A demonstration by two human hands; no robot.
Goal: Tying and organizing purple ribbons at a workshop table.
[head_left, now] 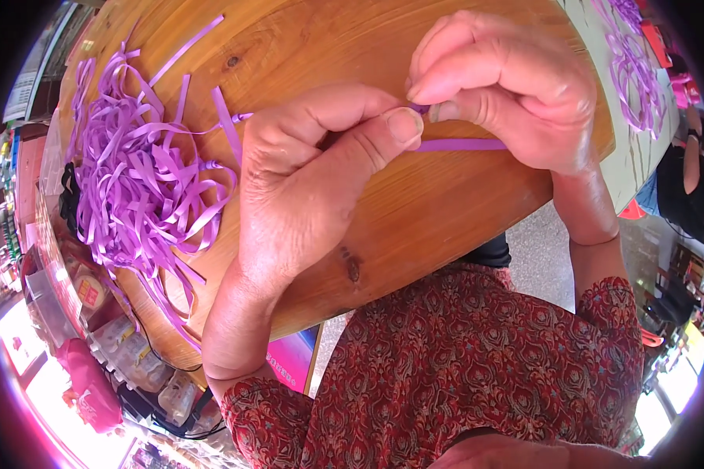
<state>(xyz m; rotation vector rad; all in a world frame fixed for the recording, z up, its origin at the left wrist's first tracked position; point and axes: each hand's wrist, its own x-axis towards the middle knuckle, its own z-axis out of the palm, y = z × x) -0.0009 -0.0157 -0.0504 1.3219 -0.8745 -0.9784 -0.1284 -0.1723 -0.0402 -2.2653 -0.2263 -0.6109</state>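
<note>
My left hand [309, 176] pinches a purple ribbon [463, 144] between thumb and forefinger, above the wooden table [383, 223]. Close against it, the thumb and fingers of my right hand [516, 98] are bent around the same spot. A small, darker purple bunched part [419, 108] of the ribbon shows between the fingertips; whether it is a knot I cannot make out. One flat length of ribbon runs below my thumbs toward my right wrist. To the left lies a big tangled heap of purple ribbons [145, 168], some with small twisted or knotted parts.
More purple ribbon [633, 78] lies on a pale surface [598, 47] at the far right. Another person's arm [692, 152] shows beyond it. Beside the table's left edge are clear plastic bags [133, 356] and a pink bag [92, 387]. A pink printed sheet [293, 359] sits by my left forearm.
</note>
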